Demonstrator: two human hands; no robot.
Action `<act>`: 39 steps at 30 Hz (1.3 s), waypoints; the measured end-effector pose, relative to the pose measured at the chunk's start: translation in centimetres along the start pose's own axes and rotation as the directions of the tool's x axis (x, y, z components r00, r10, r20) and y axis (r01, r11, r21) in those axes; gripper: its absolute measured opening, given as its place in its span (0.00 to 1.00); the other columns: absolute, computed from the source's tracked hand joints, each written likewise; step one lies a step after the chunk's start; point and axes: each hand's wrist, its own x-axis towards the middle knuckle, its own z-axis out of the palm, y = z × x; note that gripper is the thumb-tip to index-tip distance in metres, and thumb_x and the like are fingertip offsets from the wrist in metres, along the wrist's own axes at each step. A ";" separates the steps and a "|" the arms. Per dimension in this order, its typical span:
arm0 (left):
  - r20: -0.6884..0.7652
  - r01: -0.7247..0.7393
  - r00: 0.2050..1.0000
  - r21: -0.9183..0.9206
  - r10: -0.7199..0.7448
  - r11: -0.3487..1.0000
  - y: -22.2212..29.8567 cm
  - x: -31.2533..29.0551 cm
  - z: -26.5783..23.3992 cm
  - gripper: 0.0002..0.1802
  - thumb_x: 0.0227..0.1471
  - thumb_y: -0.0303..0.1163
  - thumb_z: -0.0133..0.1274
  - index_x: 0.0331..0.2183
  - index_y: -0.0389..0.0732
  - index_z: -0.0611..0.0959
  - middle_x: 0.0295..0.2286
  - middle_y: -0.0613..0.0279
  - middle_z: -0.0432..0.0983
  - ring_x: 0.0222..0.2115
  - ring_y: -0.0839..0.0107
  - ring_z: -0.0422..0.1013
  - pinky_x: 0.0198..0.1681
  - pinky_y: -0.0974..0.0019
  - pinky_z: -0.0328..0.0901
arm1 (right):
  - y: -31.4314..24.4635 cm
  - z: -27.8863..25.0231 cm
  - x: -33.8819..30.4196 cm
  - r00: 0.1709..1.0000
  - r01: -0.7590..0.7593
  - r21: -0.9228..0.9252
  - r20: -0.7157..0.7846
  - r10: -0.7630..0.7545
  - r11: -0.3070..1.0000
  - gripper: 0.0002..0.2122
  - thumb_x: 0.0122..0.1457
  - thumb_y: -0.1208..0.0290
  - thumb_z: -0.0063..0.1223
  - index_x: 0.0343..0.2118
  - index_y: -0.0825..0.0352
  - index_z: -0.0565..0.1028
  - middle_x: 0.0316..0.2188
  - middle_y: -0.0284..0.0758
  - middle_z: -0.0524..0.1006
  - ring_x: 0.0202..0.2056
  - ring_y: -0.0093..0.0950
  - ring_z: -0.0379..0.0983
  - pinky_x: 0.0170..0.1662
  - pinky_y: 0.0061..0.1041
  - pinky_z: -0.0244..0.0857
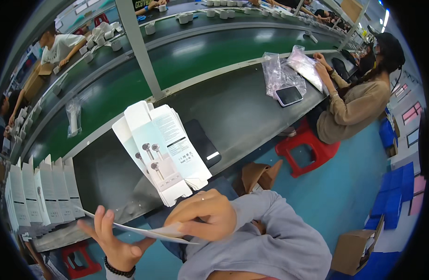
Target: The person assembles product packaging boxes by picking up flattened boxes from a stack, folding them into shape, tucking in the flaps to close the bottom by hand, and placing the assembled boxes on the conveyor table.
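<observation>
A thin white flattened carton (151,232), seen almost edge-on, is held over my lap. My right hand (205,215) is closed on its right end, thumb and fingers pinching it. My left hand (115,240), with a dark bead bracelet at the wrist, has its fingers spread beside the carton's left part; the thumb reaches toward its lower side. Just beyond my hands, a stack of flat printed cartons (170,140) with earphone pictures lies on the dark bench. To the left stands a row of white folded boxes (42,193).
A black phone-like slab (203,142) lies partly beneath the carton stack. Farther right are a phone (289,95), clear plastic bags (276,70) and a seated co-worker (359,107) on a red stool (301,151). Beyond a metal post (142,51) runs a green conveyor (191,60).
</observation>
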 end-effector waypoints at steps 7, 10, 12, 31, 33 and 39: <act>-0.147 -0.120 0.986 -0.291 0.079 0.949 0.8 -1.1 -0.7 0.63 0.24 0.48 0.67 0.57 0.56 0.45 0.46 0.40 0.60 0.43 0.46 0.63 0.45 0.45 0.57 | 4.2 0.9 -0.3 0.963 0.264 -0.443 0.078 -0.257 0.857 0.08 0.45 0.81 0.55 0.30 0.75 0.74 0.19 0.40 0.73 0.18 0.31 0.71 0.19 0.22 0.62; -0.158 -0.068 0.987 -0.273 0.025 0.960 0.5 -2.9 -0.5 0.58 0.26 0.41 0.68 0.55 0.39 0.51 0.40 0.45 0.68 0.33 0.55 0.70 0.35 0.59 0.66 | 5.1 0.8 -0.3 0.928 0.370 -0.363 0.183 -0.324 0.855 0.10 0.45 0.80 0.56 0.33 0.75 0.74 0.23 0.42 0.75 0.21 0.33 0.72 0.23 0.24 0.64; -0.192 0.017 0.970 -0.562 -0.150 0.827 -0.4 -6.8 0.1 0.52 0.29 0.34 0.68 0.53 0.34 0.55 0.39 0.48 0.70 0.30 0.65 0.71 0.32 0.67 0.66 | 4.9 0.9 -0.3 0.952 0.269 -0.136 0.187 -0.242 0.953 0.12 0.45 0.80 0.56 0.35 0.75 0.72 0.25 0.42 0.75 0.23 0.34 0.72 0.25 0.25 0.65; 0.101 -0.181 0.854 -0.861 -0.510 -0.475 5.5 -6.8 8.4 0.59 0.31 0.42 0.65 0.57 0.40 0.44 0.53 0.42 0.49 0.41 0.59 0.66 0.44 0.59 0.63 | 8.0 5.3 -2.2 0.934 -0.262 -0.096 0.226 0.277 0.960 0.30 0.53 0.64 0.52 0.55 0.71 0.54 0.55 0.44 0.55 0.54 0.31 0.54 0.52 0.31 0.53; 0.199 0.060 0.866 -0.952 -0.458 -0.301 4.3 -7.9 8.3 0.56 0.34 0.43 0.64 0.57 0.39 0.47 0.53 0.44 0.50 0.40 0.60 0.66 0.43 0.60 0.63 | 8.7 5.5 -2.6 0.931 -0.337 0.301 0.248 0.267 0.892 0.35 0.52 0.61 0.54 0.57 0.71 0.50 0.56 0.44 0.53 0.56 0.33 0.52 0.54 0.32 0.48; 0.129 0.370 0.923 -0.555 -0.362 0.745 5.1 -5.0 5.7 0.42 0.34 0.38 0.62 0.51 0.39 0.62 0.49 0.45 0.59 0.55 0.52 0.50 0.55 0.51 0.46 | 9.2 7.1 -3.5 0.981 -0.109 0.072 0.166 0.096 0.991 0.42 0.45 0.53 0.58 0.58 0.67 0.48 0.53 0.47 0.56 0.53 0.42 0.55 0.54 0.32 0.50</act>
